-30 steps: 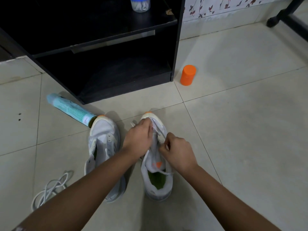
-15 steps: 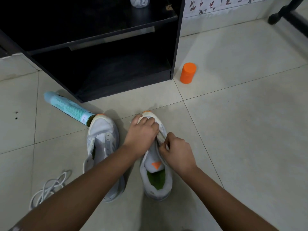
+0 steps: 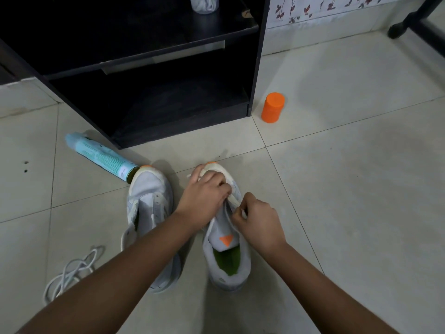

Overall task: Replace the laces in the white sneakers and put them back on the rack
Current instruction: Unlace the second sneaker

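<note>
Pale floor tiles (image 3: 349,189) stretch open across the right half of the frame, broken only by an orange cap (image 3: 272,107) standing just beside the lower right corner of the black rack (image 3: 258,68); the rack fills the upper left and centre, and its bottom edge sits near the sneakers' toes. On the left the room is tighter: a blue-green spray can (image 3: 101,157) lies on its side with one end touching the toe of the second sneaker (image 3: 150,213), and a loose lace (image 3: 69,273) is piled at the lower left.

The centre sneaker (image 3: 227,261) sits on the floor at mid-frame, toe pointing to the rack; it is white with an orange toe tip, an orange triangle on the tongue and a green insole. The second sneaker stands just beside it to the left, eyelets bare.

The left hand (image 3: 204,194) curls over the centre sneaker's forefoot and grips it; the right hand (image 3: 258,222) pinches the lace (image 3: 234,201) at the eyelet row.

Both hands cover the front eyelets, so the lace's path cannot be told; a forearm crosses the second sneaker's heel; a clear jar (image 3: 204,4) on the rack is cut off by the top edge.
</note>
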Motion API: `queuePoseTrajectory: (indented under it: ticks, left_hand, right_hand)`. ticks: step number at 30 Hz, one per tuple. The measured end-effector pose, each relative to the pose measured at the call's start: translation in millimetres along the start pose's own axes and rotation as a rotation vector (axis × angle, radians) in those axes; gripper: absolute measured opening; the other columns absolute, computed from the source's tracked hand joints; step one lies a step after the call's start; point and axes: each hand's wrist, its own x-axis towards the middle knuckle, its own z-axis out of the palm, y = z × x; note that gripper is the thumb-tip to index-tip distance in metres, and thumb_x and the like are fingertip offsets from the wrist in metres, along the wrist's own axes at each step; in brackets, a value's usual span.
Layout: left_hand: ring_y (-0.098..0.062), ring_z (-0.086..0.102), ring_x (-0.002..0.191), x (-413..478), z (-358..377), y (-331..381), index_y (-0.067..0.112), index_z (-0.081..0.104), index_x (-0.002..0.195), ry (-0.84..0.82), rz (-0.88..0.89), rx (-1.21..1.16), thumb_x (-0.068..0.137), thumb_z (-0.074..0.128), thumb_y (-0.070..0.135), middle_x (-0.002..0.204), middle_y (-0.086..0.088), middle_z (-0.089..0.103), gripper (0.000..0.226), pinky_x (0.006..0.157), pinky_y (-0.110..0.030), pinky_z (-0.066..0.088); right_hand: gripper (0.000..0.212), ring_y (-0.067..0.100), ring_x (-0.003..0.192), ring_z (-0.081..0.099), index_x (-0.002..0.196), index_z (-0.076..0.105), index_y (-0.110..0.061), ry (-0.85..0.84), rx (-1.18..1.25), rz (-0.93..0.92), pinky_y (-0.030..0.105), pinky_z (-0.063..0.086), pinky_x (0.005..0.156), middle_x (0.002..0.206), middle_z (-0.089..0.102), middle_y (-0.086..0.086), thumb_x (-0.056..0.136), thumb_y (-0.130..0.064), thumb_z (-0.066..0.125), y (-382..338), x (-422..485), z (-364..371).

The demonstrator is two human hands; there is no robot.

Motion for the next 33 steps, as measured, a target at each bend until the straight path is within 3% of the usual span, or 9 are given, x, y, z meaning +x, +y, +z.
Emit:
queuePoseTrajectory:
  ticks: [3,6,8,14,18,22,29,31,33]
  left_hand:
    - [-0.021,0.06,0.078,2,-4,2,0.019,0.066,0.081,0.063,-0.148,-0.07,0.078,0.069,0.013,0.085,-0.001,0.058,0.007,0.096,-0.04,0.036]
    - [-0.023,0.055,0.081,13,-23,-18,0.007,0.061,0.097,0.275,-0.68,-0.449,0.092,0.052,0.009,0.104,-0.011,0.052,0.011,0.079,-0.037,0.044]
    - [-0.03,0.056,0.095,15,-26,-33,0.009,0.058,0.106,0.309,-0.816,-0.479,0.09,0.049,0.004,0.112,-0.013,0.051,0.019,0.084,-0.041,0.045]
    - [-0.018,0.057,0.108,2,-7,-2,0.034,0.066,0.108,-0.044,-0.077,-0.206,0.087,0.042,0.031,0.113,0.008,0.063,0.032,0.098,-0.04,0.036]
    - [-0.021,0.063,0.082,3,0,1,0.025,0.069,0.078,0.016,-0.045,-0.126,0.084,0.039,0.031,0.085,0.005,0.064,0.031,0.091,-0.036,0.035]
    - [-0.017,0.053,0.076,11,-17,-22,0.01,0.066,0.093,0.223,-0.614,-0.496,0.095,0.05,0.019,0.099,-0.007,0.059,0.018,0.072,-0.026,0.039]
    - [-0.034,0.061,0.098,6,-11,-29,0.011,0.057,0.093,0.45,-1.213,-1.05,0.094,0.049,0.004,0.098,-0.011,0.06,0.011,0.08,-0.028,0.045]
    - [-0.031,0.057,0.107,0,-11,-32,0.01,0.057,0.105,0.409,-1.01,-0.794,0.091,0.049,0.001,0.111,-0.01,0.06,0.019,0.088,-0.03,0.043]
    - [-0.022,0.051,0.116,-5,-12,-29,0.022,0.057,0.12,0.202,-0.559,-0.398,0.089,0.052,0.007,0.125,0.0,0.057,0.035,0.098,-0.04,0.039]
  right_hand:
    - [0.02,0.029,0.069,0.057,0.079,0.04,-0.013,-0.013,0.003,0.018,0.033,0.04,0.059,0.073,0.055,0.005,0.089,-0.025,0.052,1,0,-1]
    - [0.019,0.029,0.069,0.059,0.08,0.043,-0.013,-0.008,0.011,0.036,0.038,0.048,0.064,0.075,0.059,0.006,0.091,-0.027,0.051,4,-1,-2]
    - [0.019,0.028,0.069,0.059,0.081,0.042,-0.014,-0.016,-0.001,0.032,0.037,0.047,0.064,0.075,0.058,0.005,0.091,-0.027,0.05,5,-1,-2]
    - [0.014,0.027,0.072,0.06,0.085,0.041,-0.017,-0.03,-0.018,-0.024,0.034,0.043,0.062,0.08,0.058,0.006,0.091,-0.027,0.049,0,-2,0]
    - [0.015,0.031,0.076,0.059,0.084,0.04,-0.015,-0.025,-0.036,-0.02,0.032,0.037,0.061,0.084,0.062,0.009,0.089,-0.025,0.05,1,-2,-1]
    - [0.017,0.032,0.076,0.059,0.084,0.04,-0.014,-0.025,-0.037,0.003,0.036,0.042,0.064,0.083,0.061,0.009,0.09,-0.027,0.049,5,-3,-2]
    - [0.017,0.027,0.066,0.052,0.083,0.039,-0.016,-0.027,-0.068,-0.01,0.031,0.035,0.057,0.08,0.058,0.005,0.091,-0.028,0.048,1,-1,0]
    - [0.016,0.024,0.066,0.05,0.084,0.038,-0.016,-0.036,-0.095,-0.037,0.029,0.033,0.057,0.081,0.057,0.004,0.092,-0.028,0.047,0,-1,0]
    - [0.015,0.026,0.069,0.053,0.086,0.037,-0.018,-0.043,-0.13,-0.06,0.028,0.033,0.058,0.086,0.06,0.005,0.093,-0.028,0.046,-2,-2,0]
